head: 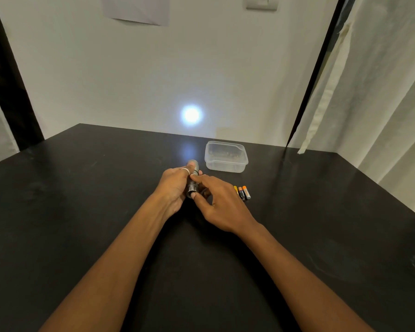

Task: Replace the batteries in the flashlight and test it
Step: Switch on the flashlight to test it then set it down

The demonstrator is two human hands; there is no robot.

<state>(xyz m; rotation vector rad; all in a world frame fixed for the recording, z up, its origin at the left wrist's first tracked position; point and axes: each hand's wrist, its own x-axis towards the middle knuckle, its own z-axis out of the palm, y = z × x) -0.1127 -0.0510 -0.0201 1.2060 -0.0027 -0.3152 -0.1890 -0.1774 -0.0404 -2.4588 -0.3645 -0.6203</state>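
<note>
Fingers (pixel 183 172) of the left hand (pixel 174 185) curl round the flashlight (pixel 192 186), held over the black table (pixel 82 200), its beam a bright spot (pixel 191 115) on the wall (pixel 130 80). The right hand (pixel 222 207) pinches the flashlight's rear end, thumb on the cap. Just right of it lie three batteries (pixel 243 192), labels too small to read.

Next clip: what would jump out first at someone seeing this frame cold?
The bright round light spot on the white wall, just above the far edge of the black table, draws the eye first. Below it, mid-table, the left hand and right hand both hold the flashlight, aimed at that wall. To their right lie loose batteries, with a clear plastic container behind them.
</note>
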